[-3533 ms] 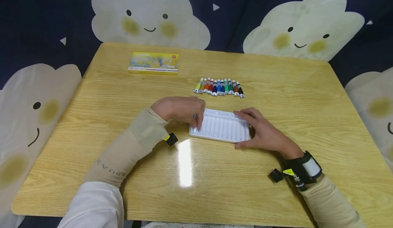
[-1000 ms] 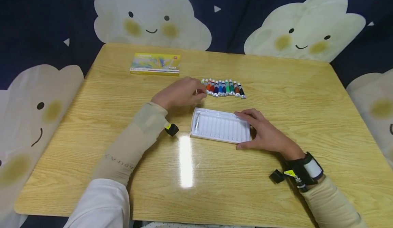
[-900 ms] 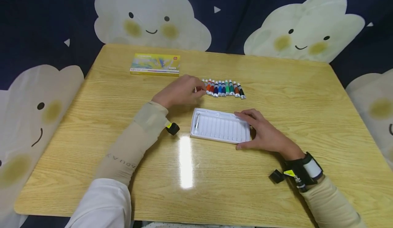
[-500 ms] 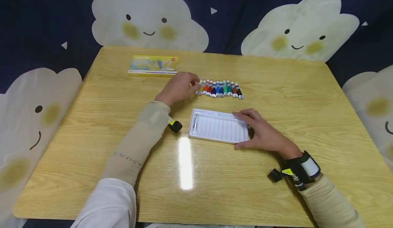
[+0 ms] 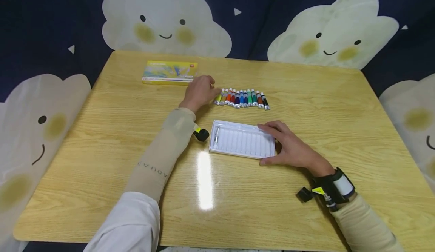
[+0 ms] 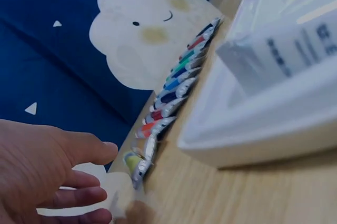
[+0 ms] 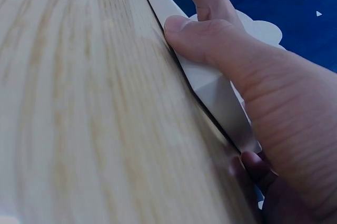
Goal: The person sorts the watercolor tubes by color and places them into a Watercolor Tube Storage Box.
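Note:
My left hand [image 5: 200,91] is at the left end of a row of small paint tubes [image 5: 241,98]. In the left wrist view its thumb and fingers are extended beside the yellow paint tube [image 6: 134,162], with nothing between them. A white plastic tray [image 5: 242,139] with narrow slots lies flat, nearer the body. One white paint tube [image 6: 295,50] lies in its leftmost slot. With thumb on the front side and fingers at the back, my right hand [image 5: 290,148] grips the tray's right end; the right wrist view shows the thumb [image 7: 184,32] against the tray's side.
A yellow paint box [image 5: 170,72] lies at the back left of the wooden table [image 5: 323,101]. Behind the table hangs a dark blue cloth [image 5: 253,25] with smiling clouds. Each wrist carries a small black camera [image 5: 202,134].
My left hand has gone from the tray's left slot to the tube row, then to its left end, uncovering the yellow tube. A white tube now shows in that slot. The right hand stays put.

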`<state>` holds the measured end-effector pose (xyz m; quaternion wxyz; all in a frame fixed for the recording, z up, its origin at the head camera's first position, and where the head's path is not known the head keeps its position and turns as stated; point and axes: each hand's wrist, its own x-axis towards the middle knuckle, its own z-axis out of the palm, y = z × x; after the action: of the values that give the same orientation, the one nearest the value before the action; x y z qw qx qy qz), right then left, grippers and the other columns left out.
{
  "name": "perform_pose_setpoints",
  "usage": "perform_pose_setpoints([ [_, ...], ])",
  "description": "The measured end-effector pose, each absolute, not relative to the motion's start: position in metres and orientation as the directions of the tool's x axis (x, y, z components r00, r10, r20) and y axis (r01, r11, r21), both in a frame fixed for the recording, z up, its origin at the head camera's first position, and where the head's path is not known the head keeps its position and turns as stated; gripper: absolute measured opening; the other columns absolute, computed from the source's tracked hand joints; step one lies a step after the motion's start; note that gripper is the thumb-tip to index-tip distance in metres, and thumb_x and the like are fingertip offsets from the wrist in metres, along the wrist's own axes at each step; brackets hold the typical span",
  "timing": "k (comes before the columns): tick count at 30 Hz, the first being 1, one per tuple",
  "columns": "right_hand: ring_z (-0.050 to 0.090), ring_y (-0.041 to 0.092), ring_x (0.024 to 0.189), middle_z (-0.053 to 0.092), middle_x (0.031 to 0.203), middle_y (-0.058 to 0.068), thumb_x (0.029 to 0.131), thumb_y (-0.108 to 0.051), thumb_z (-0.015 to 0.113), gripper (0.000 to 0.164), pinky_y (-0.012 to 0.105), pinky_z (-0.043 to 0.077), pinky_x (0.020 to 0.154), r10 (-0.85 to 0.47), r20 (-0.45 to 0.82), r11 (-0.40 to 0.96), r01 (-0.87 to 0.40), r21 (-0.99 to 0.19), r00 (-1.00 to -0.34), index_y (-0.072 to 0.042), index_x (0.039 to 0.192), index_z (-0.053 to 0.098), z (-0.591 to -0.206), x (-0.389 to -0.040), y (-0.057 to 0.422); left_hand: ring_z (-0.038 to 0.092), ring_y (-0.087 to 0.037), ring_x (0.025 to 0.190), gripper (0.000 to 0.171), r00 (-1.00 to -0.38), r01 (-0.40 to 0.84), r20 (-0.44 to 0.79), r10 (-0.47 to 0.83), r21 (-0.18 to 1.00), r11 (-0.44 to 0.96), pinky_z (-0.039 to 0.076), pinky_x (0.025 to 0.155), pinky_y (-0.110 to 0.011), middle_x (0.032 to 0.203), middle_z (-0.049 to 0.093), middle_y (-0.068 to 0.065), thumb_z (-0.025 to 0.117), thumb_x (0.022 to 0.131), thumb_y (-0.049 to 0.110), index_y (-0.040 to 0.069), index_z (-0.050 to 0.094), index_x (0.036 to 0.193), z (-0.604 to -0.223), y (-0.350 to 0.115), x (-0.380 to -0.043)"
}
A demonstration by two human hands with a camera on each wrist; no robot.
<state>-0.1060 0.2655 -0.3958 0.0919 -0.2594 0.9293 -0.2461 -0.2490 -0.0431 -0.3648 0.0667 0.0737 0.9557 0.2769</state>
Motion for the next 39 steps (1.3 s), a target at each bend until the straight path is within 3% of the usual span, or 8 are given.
perform_pose_setpoints([
  [9,0.037,0.024,0.133,0.035,0.147,0.004,0.060,-0.065,0.082,0.106,0.048,0.040,0.104,-0.518,-0.057,0.755,-0.424,-0.500,-0.854,-0.032,0.150,0.036,-0.3961,-0.1062,0.2655,0.058,-0.025,0.115,0.058,-0.971,0.107,-0.120,0.207,0.557,0.823,0.048,0.101,-0.040,0.129,0.064,-0.010,0.070,0.085,0.049,0.005,0.065,0.122,-0.3700,-0.0377,-0.2542],
  [21,0.037,0.024,0.133,0.035,0.147,0.004,0.059,-0.066,0.082,0.106,0.048,0.040,0.104,-0.512,-0.058,0.758,-0.419,-0.500,-0.857,-0.034,0.149,0.036,-0.3970,-0.1047,0.2657,0.056,-0.021,0.099,0.039,-0.956,0.140,-0.120,0.268,0.617,0.774,0.049,0.091,-0.036,0.118,0.069,-0.009,0.072,0.087,0.039,0.006,0.072,0.109,-0.3730,-0.0389,-0.2502],
  [29,0.037,0.024,0.133,0.034,0.147,0.004,0.059,-0.066,0.082,0.107,0.049,0.040,0.105,-0.514,-0.056,0.757,-0.423,-0.498,-0.856,-0.033,0.150,0.036,-0.3970,-0.1055,0.2654,0.053,-0.018,0.084,0.026,-0.950,0.164,-0.105,0.295,0.636,0.754,0.043,0.079,-0.031,0.099,0.070,-0.007,0.070,0.089,0.033,0.007,0.073,0.096,-0.3736,-0.0426,-0.2492],
  [36,0.037,0.025,0.134,0.034,0.148,0.004,0.059,-0.065,0.083,0.107,0.049,0.040,0.105,-0.512,-0.062,0.758,-0.416,-0.502,-0.857,-0.033,0.150,0.036,-0.3954,-0.1050,0.2650,0.054,-0.018,0.086,0.022,-0.936,0.193,-0.129,0.328,0.594,0.781,0.045,0.081,-0.031,0.097,0.070,-0.004,0.065,0.093,0.028,0.010,0.073,0.103,-0.3693,-0.0420,-0.2482],
  [39,0.037,0.025,0.133,0.034,0.148,0.005,0.059,-0.065,0.083,0.107,0.049,0.040,0.104,-0.511,-0.064,0.759,-0.415,-0.501,-0.857,-0.033,0.150,0.035,-0.3954,-0.1048,0.2649,0.052,-0.017,0.077,0.019,-0.931,0.203,-0.133,0.339,0.583,0.787,0.043,0.072,-0.029,0.083,0.066,-0.002,0.063,0.094,0.026,0.010,0.073,0.092,-0.3677,-0.0411,-0.2478],
])
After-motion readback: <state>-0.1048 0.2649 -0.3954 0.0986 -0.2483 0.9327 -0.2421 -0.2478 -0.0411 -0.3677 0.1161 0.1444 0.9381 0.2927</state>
